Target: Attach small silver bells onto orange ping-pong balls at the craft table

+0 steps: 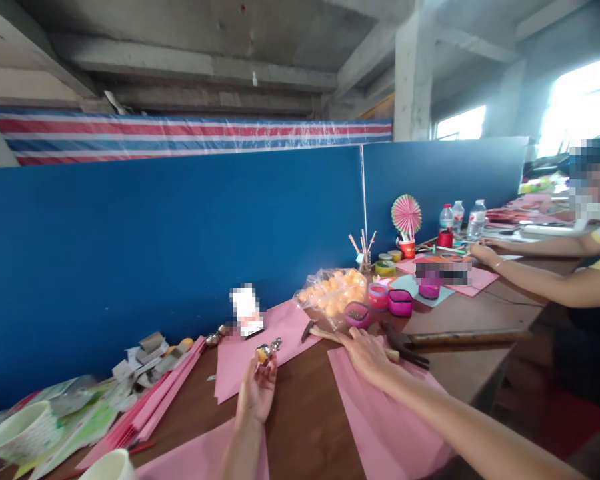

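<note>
My left hand (260,387) is raised over the table, its fingertips closed around a shiny, bulbous metal piece (267,351) with a yellow-orange patch. Farther right, my right hand (365,355) lies over the wooden handle of a small hammer (325,333), fingers bent across it. The hammer's dark head sticks out to the left of that hand, and the handle's end shows on the right. Beneath the right hand lies a pink paper sheet (360,413). A second, larger hammer (460,338) rests just beyond it.
A clear bag of orange balls (335,290) sits near the blue partition (180,240). Magenta containers (401,303) stand beside it. Folded pink paper strips (155,407), small boxes (150,353) and a cup (20,430) occupy the left. Another person's arms (540,273) work at the right.
</note>
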Demonstrator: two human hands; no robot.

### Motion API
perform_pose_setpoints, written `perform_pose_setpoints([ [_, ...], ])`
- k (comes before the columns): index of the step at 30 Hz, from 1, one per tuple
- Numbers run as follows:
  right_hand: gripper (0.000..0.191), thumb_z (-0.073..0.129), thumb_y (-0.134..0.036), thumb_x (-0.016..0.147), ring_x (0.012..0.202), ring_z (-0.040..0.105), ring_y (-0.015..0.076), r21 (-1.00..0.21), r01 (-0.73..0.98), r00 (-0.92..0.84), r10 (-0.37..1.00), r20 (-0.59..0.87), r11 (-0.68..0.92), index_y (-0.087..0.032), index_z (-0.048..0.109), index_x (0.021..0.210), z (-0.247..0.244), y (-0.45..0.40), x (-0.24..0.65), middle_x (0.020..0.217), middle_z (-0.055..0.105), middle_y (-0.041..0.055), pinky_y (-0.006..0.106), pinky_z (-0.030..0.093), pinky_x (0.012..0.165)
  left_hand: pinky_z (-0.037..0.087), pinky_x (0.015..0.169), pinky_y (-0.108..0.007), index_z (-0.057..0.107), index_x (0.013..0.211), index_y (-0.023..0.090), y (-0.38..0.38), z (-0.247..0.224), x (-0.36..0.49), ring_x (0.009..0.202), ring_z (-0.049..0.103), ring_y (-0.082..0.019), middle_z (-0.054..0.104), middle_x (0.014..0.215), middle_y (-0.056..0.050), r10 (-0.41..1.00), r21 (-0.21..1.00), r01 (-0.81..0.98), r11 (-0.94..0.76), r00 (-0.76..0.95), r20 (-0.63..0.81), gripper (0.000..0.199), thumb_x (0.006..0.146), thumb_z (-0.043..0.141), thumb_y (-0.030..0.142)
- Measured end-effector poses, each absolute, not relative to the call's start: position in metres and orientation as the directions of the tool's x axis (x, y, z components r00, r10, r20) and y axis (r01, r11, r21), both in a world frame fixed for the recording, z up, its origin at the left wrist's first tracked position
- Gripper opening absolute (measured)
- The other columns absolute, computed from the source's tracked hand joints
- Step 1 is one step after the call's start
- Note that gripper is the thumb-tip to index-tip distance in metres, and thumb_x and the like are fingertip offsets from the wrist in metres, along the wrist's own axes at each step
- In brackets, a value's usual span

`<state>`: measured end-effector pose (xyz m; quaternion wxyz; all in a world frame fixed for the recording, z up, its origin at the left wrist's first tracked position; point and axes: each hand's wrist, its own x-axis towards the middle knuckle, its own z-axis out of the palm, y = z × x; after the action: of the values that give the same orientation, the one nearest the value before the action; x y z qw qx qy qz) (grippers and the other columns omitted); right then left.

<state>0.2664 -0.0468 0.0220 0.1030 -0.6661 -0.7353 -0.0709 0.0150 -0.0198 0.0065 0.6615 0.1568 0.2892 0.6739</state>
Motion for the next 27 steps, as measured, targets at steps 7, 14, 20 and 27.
perform_pose_setpoints([
  [7, 0.040, 0.033, -0.014, 0.083, 0.086, 0.048, 0.0195, -0.021, 0.997, -0.063, 0.969, 0.238, 0.070, -0.032, 0.042, 0.118, 0.019, -0.045, 0.266, 0.098, 0.050, 0.0061, 0.028, 0.032, 0.066, 0.054, 0.059, -0.018, 0.059, 0.082, 0.009, -0.021, 0.009, 0.015, 0.071, 0.063, -0.014, 0.065, 0.080, -0.010, 0.981, 0.595, -0.802, 0.055, -0.068, -0.181, 0.011, 0.075, 0.053, 0.014],
  [14, 0.043, 0.032, -0.011, 0.082, 0.087, 0.047, 0.0195, 0.014, 0.997, -0.071, 0.972, 0.223, 0.070, -0.030, 0.041, 0.119, 0.019, -0.045, 0.265, 0.100, 0.049, 0.0065, 0.026, 0.033, 0.065, 0.053, 0.059, -0.020, 0.058, 0.076, 0.010, -0.016, 0.002, 0.015, 0.070, 0.064, -0.015, 0.064, 0.072, -0.008, 0.979, 0.579, -0.815, 0.032, -0.092, -0.183, 0.008, 0.075, 0.051, 0.011],
  [20, 0.037, 0.033, -0.011, 0.083, 0.094, 0.044, 0.0191, -0.002, 0.984, -0.168, 0.933, 0.318, 0.178, -0.027, 0.046, 0.114, 0.029, -0.048, 0.254, 0.104, 0.049, 0.0066, 0.027, 0.032, 0.075, 0.053, 0.058, -0.020, 0.059, 0.078, 0.010, -0.016, 0.000, 0.017, 0.072, 0.064, -0.016, 0.064, 0.073, -0.008, 0.980, 0.600, -0.800, 0.008, -0.114, -0.166, 0.007, 0.073, 0.053, 0.011],
  [27, 0.031, 0.033, -0.017, 0.085, 0.095, 0.043, 0.0178, -0.047, 0.922, -0.339, 0.859, 0.384, 0.385, -0.024, 0.049, 0.110, 0.046, -0.036, 0.212, 0.100, 0.054, 0.0055, 0.027, 0.031, 0.083, 0.052, 0.063, -0.021, 0.058, 0.075, 0.009, -0.018, 0.002, 0.017, 0.078, 0.063, -0.018, 0.064, 0.078, -0.010, 0.987, 0.596, -0.803, 0.017, -0.080, -0.136, 0.005, 0.073, 0.055, 0.012],
])
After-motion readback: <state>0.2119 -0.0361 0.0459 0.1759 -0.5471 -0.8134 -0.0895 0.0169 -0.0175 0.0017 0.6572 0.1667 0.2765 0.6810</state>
